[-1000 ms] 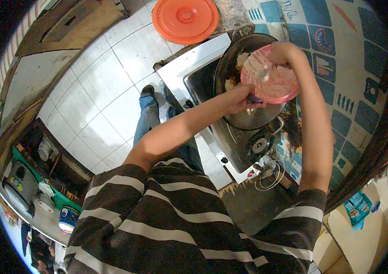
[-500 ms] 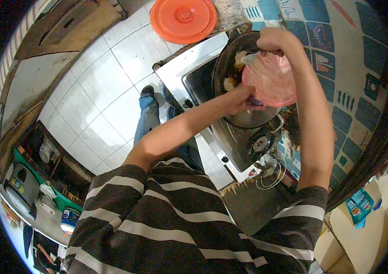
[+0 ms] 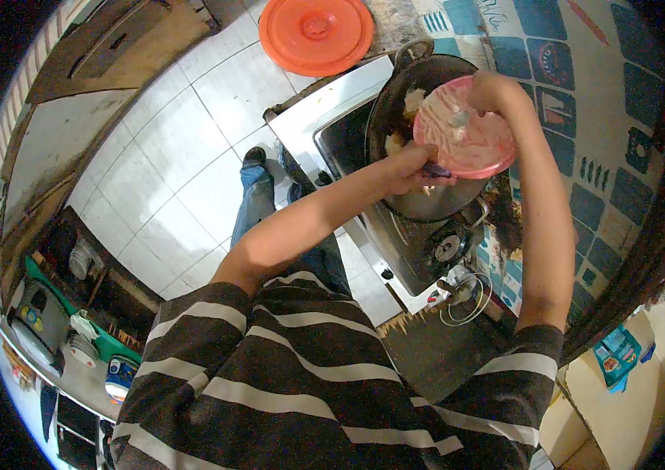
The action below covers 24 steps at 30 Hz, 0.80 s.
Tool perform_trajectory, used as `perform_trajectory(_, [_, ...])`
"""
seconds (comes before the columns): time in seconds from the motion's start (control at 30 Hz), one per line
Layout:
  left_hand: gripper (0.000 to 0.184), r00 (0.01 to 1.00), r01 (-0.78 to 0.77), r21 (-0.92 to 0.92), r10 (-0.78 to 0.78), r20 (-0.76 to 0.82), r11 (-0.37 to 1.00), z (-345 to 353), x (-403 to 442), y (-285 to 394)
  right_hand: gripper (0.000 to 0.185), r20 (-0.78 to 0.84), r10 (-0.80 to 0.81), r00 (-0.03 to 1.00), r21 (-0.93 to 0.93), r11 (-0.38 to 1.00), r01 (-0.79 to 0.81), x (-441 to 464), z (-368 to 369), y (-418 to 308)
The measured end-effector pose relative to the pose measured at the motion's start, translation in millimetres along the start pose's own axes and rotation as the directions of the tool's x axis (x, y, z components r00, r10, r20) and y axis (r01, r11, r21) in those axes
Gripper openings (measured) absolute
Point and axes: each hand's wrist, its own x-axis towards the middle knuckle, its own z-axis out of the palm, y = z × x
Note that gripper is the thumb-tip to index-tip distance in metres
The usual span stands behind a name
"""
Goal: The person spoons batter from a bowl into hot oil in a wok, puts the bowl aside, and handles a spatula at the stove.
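A pink bowl (image 3: 497, 160), its inside smeared with pale wet batter, is tilted above a large dark wok (image 3: 385, 102). My left hand (image 3: 414, 167) grips the bowl's near-left rim; something purple shows by its fingers, too small to name. Over the bowl's far side, my right hand (image 3: 497, 94) is closed on a spoon (image 3: 458, 117) whose end is against the batter; most of its handle is hidden. In the wok lie pale lumps of batter (image 3: 414, 99), partly browned around the edges.
The wok sits on a stove (image 3: 410, 247) with another burner (image 3: 447, 247) nearer me. An orange lid (image 3: 317, 35) lies beyond the stove. A tiled-pattern wall covering (image 3: 555, 110) runs along the right. A white cable (image 3: 473, 305) loops by the stove's near corner.
The spoon has moved from the bowl's left edge, over the wok, back into the bowl. My right hand has shifted down and right. The left hand stays on the bowl.
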Motion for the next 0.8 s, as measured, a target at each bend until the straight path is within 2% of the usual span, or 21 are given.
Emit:
perform_trajectory(0.1, [0.033, 0.997, -0.003, 0.017, 0.002, 0.074, 1.0, -6, 8, -6, 0.029, 0.07, 0.046, 0.996, -0.116, 0.993, -0.037, 2, -7, -11])
perform_trajectory(0.13, [0.034, 0.994, 0.0, 0.035, -0.003, 0.105, 0.999, -9, 10, -7, 0.029, 0.068, 0.021, 0.997, -0.11, 0.994, -0.013, 1, -10, -13])
perform_trajectory(0.2, [0.035, 0.998, 0.003, 0.043, -0.006, 0.063, 0.999, -6, 9, -8, 0.027, 0.062, -0.031, 0.998, -0.1, 0.994, 0.037, 0, -16, -18])
perform_trajectory(0.3, [0.036, 0.999, 0.001, 0.054, -0.003, 0.04, 0.999, -1, 3, -4, 0.026, 0.011, -0.004, 1.0, -0.019, 1.0, 0.004, 1, -17, -22])
perform_trajectory(0.43, [0.036, 0.996, 0.032, 0.032, -0.035, 0.081, 0.999, -5, 9, -5, 0.021, 0.032, -0.069, 0.997, -0.034, 0.997, 0.07, 1, -24, -27])
perform_trajectory(0.5, [0.035, 0.995, 0.012, 0.018, -0.014, 0.094, 1.0, -7, 12, -7, 0.021, -0.022, -0.03, 0.999, 0.033, 0.999, 0.031, 0, -25, -27])
perform_trajectory(0.6, [0.035, 0.997, -0.048, 0.028, 0.046, 0.058, 0.998, -3, 9, -8, 0.022, -0.001, -0.074, 0.997, 0.025, 0.997, 0.074, 3, -28, -27])
perform_trajectory(0.7, [0.034, 0.996, -0.051, 0.038, 0.048, 0.078, 0.998, 0, 0, -5, 0.023, -0.024, -0.045, 0.999, 0.047, 0.998, 0.046, -5, -32, -34])
perform_trajectory(0.8, [0.034, 0.996, -0.002, 0.031, -0.001, 0.086, 1.0, -4, 6, -6, 0.025, -0.183, -0.171, 0.968, -0.095, 0.983, 0.156, 16, -12, -18])
